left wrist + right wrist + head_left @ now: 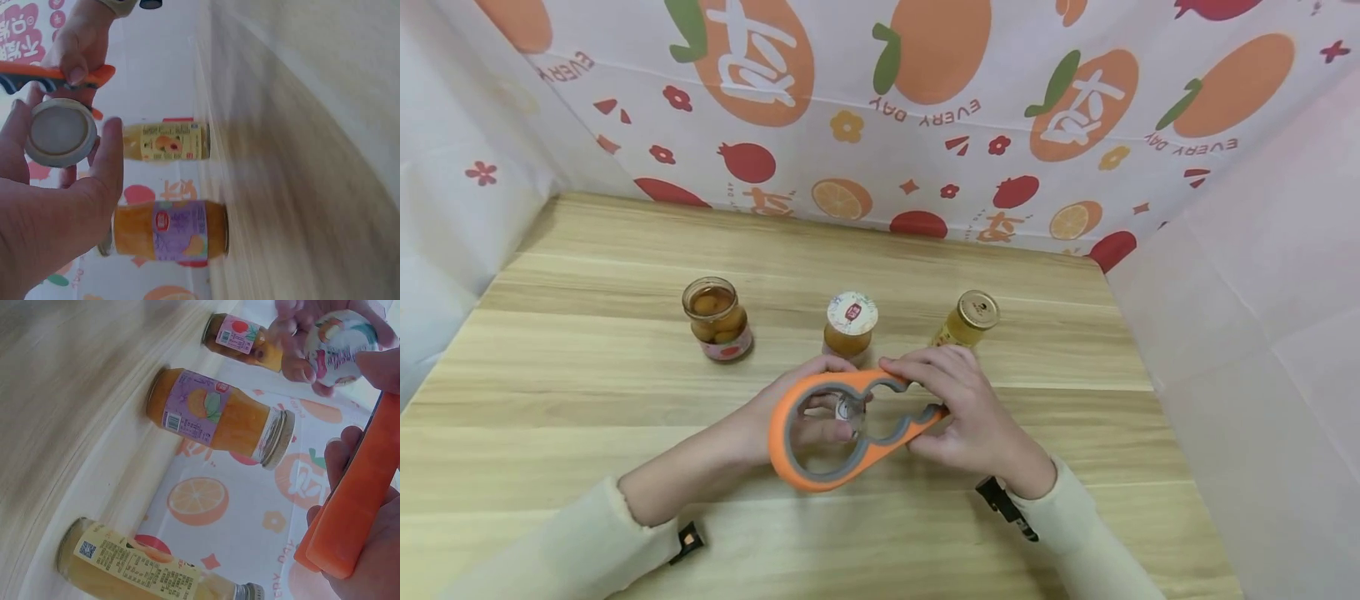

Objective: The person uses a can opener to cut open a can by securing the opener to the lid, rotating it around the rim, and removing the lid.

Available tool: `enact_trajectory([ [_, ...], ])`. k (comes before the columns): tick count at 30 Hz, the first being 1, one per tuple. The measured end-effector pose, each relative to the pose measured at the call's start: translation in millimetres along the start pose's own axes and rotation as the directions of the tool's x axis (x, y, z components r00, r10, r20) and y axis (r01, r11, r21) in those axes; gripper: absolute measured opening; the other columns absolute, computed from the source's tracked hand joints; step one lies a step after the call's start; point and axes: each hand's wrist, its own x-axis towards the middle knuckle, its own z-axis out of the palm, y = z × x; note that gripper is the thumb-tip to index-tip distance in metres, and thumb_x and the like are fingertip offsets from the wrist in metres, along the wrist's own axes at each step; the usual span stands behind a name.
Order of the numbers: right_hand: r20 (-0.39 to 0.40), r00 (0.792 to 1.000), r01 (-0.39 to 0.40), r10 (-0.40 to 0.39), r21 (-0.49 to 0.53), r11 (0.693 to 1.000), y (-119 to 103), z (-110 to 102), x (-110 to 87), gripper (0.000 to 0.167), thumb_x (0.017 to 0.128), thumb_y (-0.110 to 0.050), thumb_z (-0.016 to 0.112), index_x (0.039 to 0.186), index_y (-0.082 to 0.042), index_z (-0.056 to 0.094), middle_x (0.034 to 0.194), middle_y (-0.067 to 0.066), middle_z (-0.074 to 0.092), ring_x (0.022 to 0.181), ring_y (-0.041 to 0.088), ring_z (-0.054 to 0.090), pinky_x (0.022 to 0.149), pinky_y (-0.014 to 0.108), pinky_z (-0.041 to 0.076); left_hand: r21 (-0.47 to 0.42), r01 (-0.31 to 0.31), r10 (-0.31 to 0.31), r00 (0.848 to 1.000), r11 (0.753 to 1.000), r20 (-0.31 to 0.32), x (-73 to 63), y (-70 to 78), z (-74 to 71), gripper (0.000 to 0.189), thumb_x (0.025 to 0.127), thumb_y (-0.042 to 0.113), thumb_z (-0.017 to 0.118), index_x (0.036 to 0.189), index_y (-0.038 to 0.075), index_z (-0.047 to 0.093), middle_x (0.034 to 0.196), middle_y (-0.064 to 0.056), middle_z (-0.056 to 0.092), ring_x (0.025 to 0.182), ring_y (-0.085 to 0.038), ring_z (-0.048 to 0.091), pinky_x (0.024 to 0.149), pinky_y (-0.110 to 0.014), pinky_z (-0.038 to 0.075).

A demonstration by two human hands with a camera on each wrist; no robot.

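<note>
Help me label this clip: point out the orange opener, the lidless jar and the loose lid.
Orange opener (357, 503), right wrist view, on its handle's orange side.
Lidless jar (720, 322), head view, on its glass side.
Loose lid (59, 132), left wrist view, on its pale inner face.

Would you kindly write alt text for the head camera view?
A person's right hand holds an orange-and-gray jar opener and the left hand a jar lid, above a wooden table. Beyond them stand an open jar of fruit and two lidded jars.

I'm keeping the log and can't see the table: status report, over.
Left hand holding loose lid. Right hand gripping orange opener. Leftmost jar open; two capped jars just beyond the hands.
</note>
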Motion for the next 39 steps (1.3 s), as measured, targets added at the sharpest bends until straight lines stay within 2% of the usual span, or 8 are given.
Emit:
enact_trajectory([
  [4,0.006,1.000,-0.027,0.027,0.000,1.000,0,-2,-1.6,0.072,0.063,-0.010,0.077,0.133,-0.015,0.063,0.123,-0.002,0.065,0.108,0.013,0.056,0.098,0.042,0.035,0.012,0.060,-0.060,0.998,0.998,-0.034,-6.2,0.4,-6.2,0.051,0.085,0.015,0.080,0.127,0.023,0.052,0.124,-0.004,0.062,0.107,-0.029,0.066,0.092,-0.050,0.051],
  [7,0.005,0.999,-0.046,0.046,-0.002,0.999,0,-4,-3.3,0.072,0.064,-0.011,0.079,0.134,-0.016,0.062,0.124,-0.002,0.065,0.108,0.014,0.056,0.099,0.043,0.035,0.071,0.055,-0.050,0.997,0.996,-0.067,-10.1,1.6,-10.6,0.051,0.084,0.019,0.082,0.126,0.024,0.054,0.127,-0.001,0.058,0.110,-0.028,0.061,0.093,-0.053,0.048],
  [13,-0.015,0.999,-0.043,0.043,-0.017,0.999,4,-7,-6.0,0.072,0.065,-0.011,0.079,0.135,-0.015,0.062,0.119,-0.002,0.065,0.106,0.014,0.057,0.097,0.042,0.036,0.179,0.099,-0.078,0.990,0.979,-0.119,-18.3,5.3,-18.7,0.051,0.084,0.024,0.082,0.127,0.030,0.056,0.128,0.003,0.058,0.101,-0.027,0.063,0.078,-0.039,0.058],
  [16,-0.018,0.999,-0.047,0.046,-0.023,0.999,5,-9,-7.4,0.073,0.064,-0.010,0.079,0.135,-0.015,0.062,0.118,-0.002,0.065,0.105,0.014,0.057,0.096,0.042,0.036,0.274,0.094,-0.059,0.989,0.957,-0.134,-23.0,6.9,-23.5,0.048,0.085,0.025,0.082,0.126,0.031,0.057,0.123,0.004,0.060,0.096,-0.025,0.062,0.071,-0.034,0.058],
  [20,-0.004,0.998,-0.064,0.064,-0.023,0.998,6,-10,-10.3,0.074,0.064,-0.011,0.079,0.136,-0.016,0.061,0.120,-0.002,0.065,0.108,0.014,0.056,0.096,0.042,0.035,0.452,0.087,-0.010,0.985,0.888,-0.170,-31.2,6.9,-29.7,0.043,0.085,0.033,0.081,0.122,0.033,0.059,0.118,0.011,0.059,0.090,-0.017,0.059,0.067,-0.029,0.056],
  [27,0.004,0.997,-0.079,0.080,-0.042,0.996,10,-14,-13.6,0.074,0.064,-0.010,0.077,0.136,-0.016,0.062,0.119,-0.002,0.065,0.110,0.016,0.056,0.097,0.042,0.036,0.695,0.064,0.107,0.974,0.716,-0.201,-40.4,7.1,-38.3,0.048,0.079,0.027,0.085,0.121,0.024,0.060,0.114,0.006,0.057,0.097,-0.012,0.054,0.078,-0.035,0.048],
  [34,0.015,0.994,-0.110,0.110,-0.039,0.993,11,-16,-17.0,0.076,0.063,-0.010,0.077,0.137,-0.018,0.061,0.122,-0.003,0.064,0.112,0.015,0.056,0.097,0.041,0.035,0.778,0.141,0.049,0.975,0.612,-0.216,-48.0,6.7,-49.0,0.052,0.074,0.019,0.086,0.119,0.026,0.061,0.112,-0.001,0.056,0.101,-0.024,0.049,0.078,-0.039,0.044],
  [39,0.014,0.994,-0.112,0.113,-0.041,0.993,12,-17,-17.7,0.075,0.063,-0.009,0.076,0.137,-0.017,0.061,0.122,-0.003,0.064,0.112,0.015,0.056,0.097,0.042,0.035,0.823,0.158,0.014,0.980,0.546,-0.197,-53.0,3.9,-56.6,0.050,0.074,0.020,0.087,0.119,0.019,0.065,0.116,-0.009,0.059,0.104,-0.029,0.051,0.080,-0.043,0.047],
])
